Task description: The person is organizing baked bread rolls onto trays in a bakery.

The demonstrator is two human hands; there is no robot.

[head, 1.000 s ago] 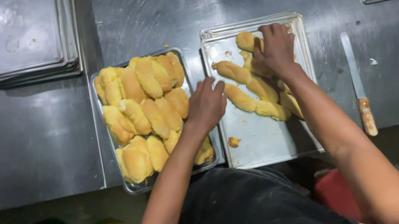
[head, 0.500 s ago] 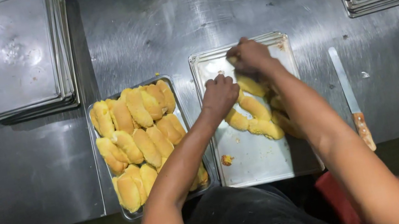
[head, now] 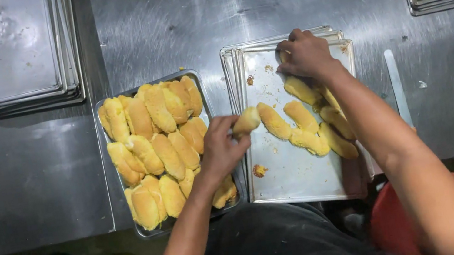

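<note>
Golden oblong rolls on steel trays.
Left hand [head: 219, 147] fingers clamped on roll [head: 246, 122]; right hand [head: 304, 53] curled, grip unclear.

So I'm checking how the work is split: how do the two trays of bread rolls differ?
The left tray is piled full of rolls; the right tray holds only a few, with much bare metal and crumbs. The left tray sits alone; the right tray tops a stack. Both are rectangular metal trays on the steel table.
</note>
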